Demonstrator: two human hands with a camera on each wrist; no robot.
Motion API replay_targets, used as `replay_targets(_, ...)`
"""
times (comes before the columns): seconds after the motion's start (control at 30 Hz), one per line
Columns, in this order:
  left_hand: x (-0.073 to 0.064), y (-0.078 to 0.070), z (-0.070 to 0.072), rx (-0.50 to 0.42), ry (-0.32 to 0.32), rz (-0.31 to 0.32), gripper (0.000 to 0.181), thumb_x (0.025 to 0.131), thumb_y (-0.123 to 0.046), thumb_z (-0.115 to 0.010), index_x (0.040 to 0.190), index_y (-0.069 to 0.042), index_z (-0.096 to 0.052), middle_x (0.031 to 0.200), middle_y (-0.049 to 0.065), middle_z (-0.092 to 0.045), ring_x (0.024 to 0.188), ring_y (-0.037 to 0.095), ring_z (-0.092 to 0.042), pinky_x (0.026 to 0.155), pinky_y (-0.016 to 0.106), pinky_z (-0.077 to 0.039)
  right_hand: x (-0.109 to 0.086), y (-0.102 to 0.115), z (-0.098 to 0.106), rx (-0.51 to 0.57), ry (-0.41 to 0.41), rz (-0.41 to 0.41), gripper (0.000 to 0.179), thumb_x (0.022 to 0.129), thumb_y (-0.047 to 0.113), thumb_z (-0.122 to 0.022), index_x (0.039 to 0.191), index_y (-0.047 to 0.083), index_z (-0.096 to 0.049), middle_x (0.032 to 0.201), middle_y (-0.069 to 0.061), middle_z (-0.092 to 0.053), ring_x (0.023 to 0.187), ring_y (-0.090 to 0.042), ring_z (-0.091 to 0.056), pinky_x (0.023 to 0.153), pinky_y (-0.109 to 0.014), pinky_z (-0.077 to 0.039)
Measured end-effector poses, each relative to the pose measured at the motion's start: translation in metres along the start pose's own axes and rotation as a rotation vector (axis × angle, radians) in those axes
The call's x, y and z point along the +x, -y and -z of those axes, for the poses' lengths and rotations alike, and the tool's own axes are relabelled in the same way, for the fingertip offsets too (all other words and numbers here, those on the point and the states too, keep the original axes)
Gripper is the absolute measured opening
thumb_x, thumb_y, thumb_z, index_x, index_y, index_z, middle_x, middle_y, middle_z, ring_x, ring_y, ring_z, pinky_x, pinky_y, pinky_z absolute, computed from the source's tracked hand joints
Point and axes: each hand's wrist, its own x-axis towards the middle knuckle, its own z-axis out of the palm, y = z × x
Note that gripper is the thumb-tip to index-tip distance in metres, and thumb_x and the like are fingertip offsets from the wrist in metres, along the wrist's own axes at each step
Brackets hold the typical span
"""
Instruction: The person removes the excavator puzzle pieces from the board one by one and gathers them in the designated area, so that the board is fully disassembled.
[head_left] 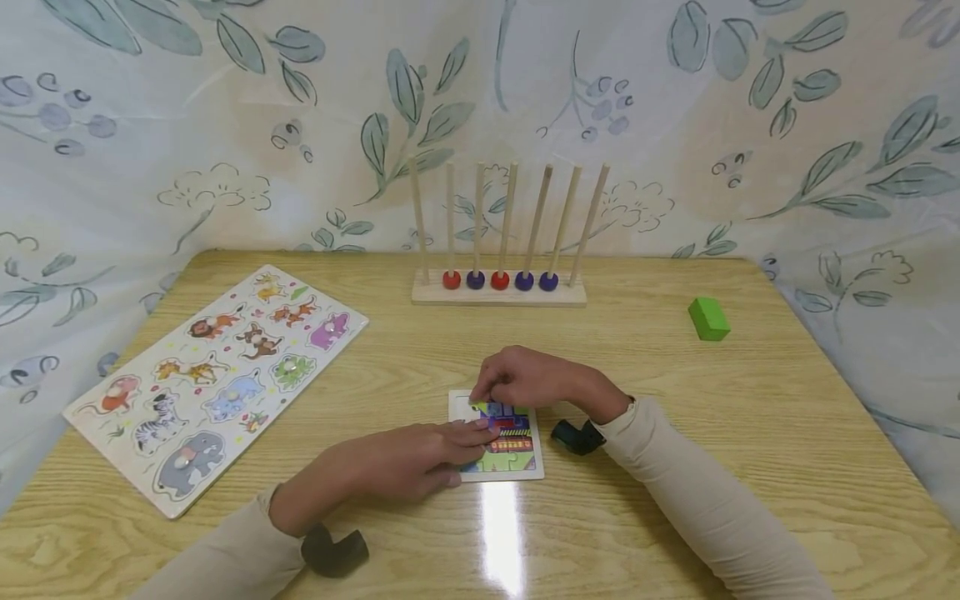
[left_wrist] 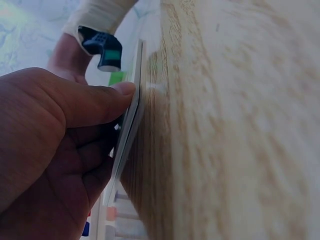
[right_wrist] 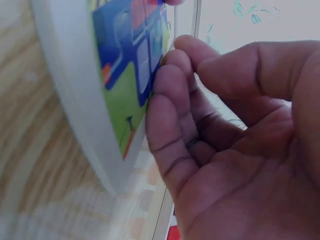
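Note:
A small jigsaw puzzle [head_left: 517, 467] with a colourful train picture lies in a white-framed tray on the table. Across its left side reaches my left hand [head_left: 408, 458], fingers fairly straight on the picture; in the left wrist view its thumb [left_wrist: 102, 102] rests at the tray edge. My right hand [head_left: 525, 375] is at the far-left corner, fingers curled, pinching a small yellow-green puzzle piece [head_left: 479, 407] at the fingertips. Most of that piece is hidden. In the right wrist view the fingertips [right_wrist: 162, 120] touch the puzzle's edge. Bare white tray shows beside them.
An animal peg puzzle board [head_left: 247, 421] lies at the left. A wooden rod stand [head_left: 495, 296] with red and blue beads stands at the back. A green block [head_left: 708, 319] sits at the right. Floral cloth [head_left: 480, 100] hangs behind the table.

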Motion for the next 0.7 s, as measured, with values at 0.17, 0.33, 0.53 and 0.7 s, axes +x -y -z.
replay_targets(0.17,0.0,0.001,-0.001,0.0,0.002,-0.002,0.047,0.099,-0.008,-0.053,0.145,-0.003,-0.044,0.156,0.002,-0.031,0.143,0.014,-0.024,0.113,0.033,-0.026,0.003,0.002,-0.001,0.002,-0.003,-0.039,0.033,0.092,-0.005,-0.046,0.108,0.001,-0.074,0.097,0.0,-0.067,0.08,-0.01,-0.057,0.071,-0.024,-0.051)
replay_targets(0.33,0.0,0.001,-0.002,0.017,-0.009,-0.003,0.046,0.099,-0.008,-0.052,0.144,-0.003,-0.046,0.155,0.003,-0.032,0.142,0.015,-0.025,0.113,0.033,-0.026,0.004,0.003,-0.004,-0.022,-0.018,-0.046,0.032,0.092,-0.006,-0.047,0.106,0.002,-0.075,0.094,0.001,-0.066,0.077,-0.01,-0.056,0.069,-0.023,-0.05)
replay_targets(0.53,-0.001,0.0,-0.002,0.023,-0.016,-0.007,0.046,0.098,-0.007,-0.053,0.144,-0.002,-0.046,0.155,0.005,-0.033,0.142,0.017,-0.027,0.112,0.035,-0.028,0.003,0.0,-0.011,-0.018,-0.064,-0.049,0.029,0.095,-0.002,-0.046,0.102,0.006,-0.073,0.093,0.0,-0.062,0.078,-0.011,-0.053,0.067,-0.024,-0.048)
replay_targets(0.7,-0.001,0.0,-0.002,0.014,-0.012,-0.016,0.046,0.097,-0.007,-0.055,0.142,-0.002,-0.048,0.154,0.006,-0.035,0.141,0.019,-0.029,0.112,0.037,-0.029,0.002,-0.003,-0.016,-0.024,-0.093,-0.08,0.027,0.099,0.002,-0.046,0.1,0.012,-0.071,0.098,0.002,-0.059,0.082,-0.014,-0.052,0.068,-0.026,-0.048)
